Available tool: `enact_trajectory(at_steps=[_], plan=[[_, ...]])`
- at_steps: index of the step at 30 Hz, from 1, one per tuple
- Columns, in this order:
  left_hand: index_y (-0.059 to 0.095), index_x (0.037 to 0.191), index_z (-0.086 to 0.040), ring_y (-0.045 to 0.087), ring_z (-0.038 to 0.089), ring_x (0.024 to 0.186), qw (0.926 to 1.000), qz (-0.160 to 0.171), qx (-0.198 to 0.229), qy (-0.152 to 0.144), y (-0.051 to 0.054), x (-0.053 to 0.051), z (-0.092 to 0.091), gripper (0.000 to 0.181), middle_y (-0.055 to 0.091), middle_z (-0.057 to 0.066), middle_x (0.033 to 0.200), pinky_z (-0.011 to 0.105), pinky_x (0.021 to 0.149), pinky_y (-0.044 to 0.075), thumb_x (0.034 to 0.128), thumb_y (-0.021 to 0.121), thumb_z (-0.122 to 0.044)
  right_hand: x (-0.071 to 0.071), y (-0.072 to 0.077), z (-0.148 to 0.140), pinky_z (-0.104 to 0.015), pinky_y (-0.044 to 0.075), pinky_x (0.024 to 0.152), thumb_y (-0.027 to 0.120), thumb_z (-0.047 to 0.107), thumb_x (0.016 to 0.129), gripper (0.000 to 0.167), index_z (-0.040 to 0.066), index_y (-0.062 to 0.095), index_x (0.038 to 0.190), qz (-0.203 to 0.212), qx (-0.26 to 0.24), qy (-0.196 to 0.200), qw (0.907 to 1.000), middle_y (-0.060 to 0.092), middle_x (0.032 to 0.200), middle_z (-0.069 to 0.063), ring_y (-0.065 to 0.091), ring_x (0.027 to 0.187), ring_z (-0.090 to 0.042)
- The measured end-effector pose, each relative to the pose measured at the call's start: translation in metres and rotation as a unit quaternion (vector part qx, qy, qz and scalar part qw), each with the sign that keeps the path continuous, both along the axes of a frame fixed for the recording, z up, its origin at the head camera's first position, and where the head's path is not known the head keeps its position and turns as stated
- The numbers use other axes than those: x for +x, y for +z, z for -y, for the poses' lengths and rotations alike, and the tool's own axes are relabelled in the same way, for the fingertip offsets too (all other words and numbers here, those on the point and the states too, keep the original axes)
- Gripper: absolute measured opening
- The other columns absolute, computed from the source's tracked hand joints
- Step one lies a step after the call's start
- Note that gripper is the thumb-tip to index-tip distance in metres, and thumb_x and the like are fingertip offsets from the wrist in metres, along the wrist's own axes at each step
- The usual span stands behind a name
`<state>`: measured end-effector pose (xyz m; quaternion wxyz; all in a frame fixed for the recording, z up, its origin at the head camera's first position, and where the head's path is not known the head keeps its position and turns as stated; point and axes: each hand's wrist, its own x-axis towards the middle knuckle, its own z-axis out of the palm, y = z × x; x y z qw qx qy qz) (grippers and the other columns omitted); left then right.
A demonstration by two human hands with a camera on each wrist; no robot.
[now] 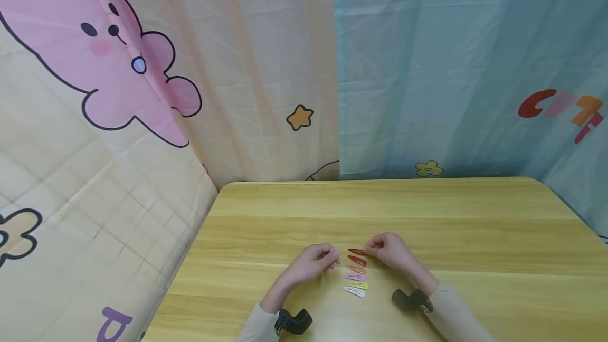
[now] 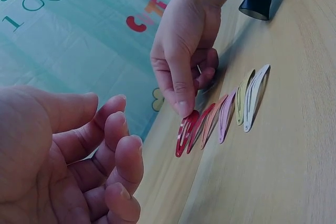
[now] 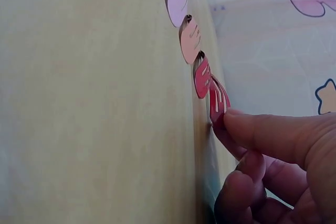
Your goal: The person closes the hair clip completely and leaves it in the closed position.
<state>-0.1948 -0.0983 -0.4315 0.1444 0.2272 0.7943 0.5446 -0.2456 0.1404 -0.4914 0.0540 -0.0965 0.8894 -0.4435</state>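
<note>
Several snap hair clips lie in a column on the wooden table. My right hand pinches the wide end of the farthest one, a dark red hair clip, between thumb and fingers. Just nearer lies a red hair clip, then an orange hair clip, a pink-purple hair clip, a yellow hair clip and a white hair clip. To the left of the column hovers my left hand, its fingers loosely curled with nothing in them.
The wooden table stretches to a far edge against patterned curtains. Each wrist carries a black camera mount; the right camera mount is near the table, and the left camera mount is near the front.
</note>
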Motion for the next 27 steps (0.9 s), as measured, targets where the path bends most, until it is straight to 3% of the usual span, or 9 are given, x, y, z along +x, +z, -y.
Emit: enact_trajectory(at_steps=[9,23,27], plan=[[0.061,0.09,0.007,0.052,0.038,0.068,1.0,-0.003,-0.002,-0.007,0.0002,-0.0005,0.0009,0.024,0.055,0.032,0.082,0.02,0.057,0.037,0.1004,0.046,-0.009,-0.0013,0.0038,-0.0019,-0.028,0.038,0.054,0.077,0.016,0.08,0.006,0.011,0.074,0.078,0.017,-0.008,-0.01,0.9998,0.063,0.072,0.004,0.048,0.062,-0.014],[0.061,0.09,0.007,0.051,0.041,0.07,0.9999,-0.006,-0.005,-0.013,0.0057,0.0022,0.0015,0.024,0.054,0.033,0.081,0.02,0.058,0.038,0.1008,0.046,-0.009,0.0,0.0034,-0.0034,-0.029,0.04,0.059,0.076,0.015,0.08,0.007,0.009,0.073,0.078,0.001,0.001,-0.002,1.0,0.063,0.071,0.004,0.05,0.064,-0.014],[0.061,0.091,0.006,0.052,0.039,0.069,0.9999,-0.003,-0.008,-0.013,0.0012,-0.0001,0.0015,0.024,0.054,0.034,0.081,0.02,0.058,0.038,0.1007,0.046,-0.009,-0.0005,0.0018,-0.0033,-0.027,0.038,0.054,0.077,0.016,0.079,0.008,0.01,0.072,0.078,0.004,0.002,-0.008,1.0,0.061,0.069,0.004,0.048,0.061,-0.013]])
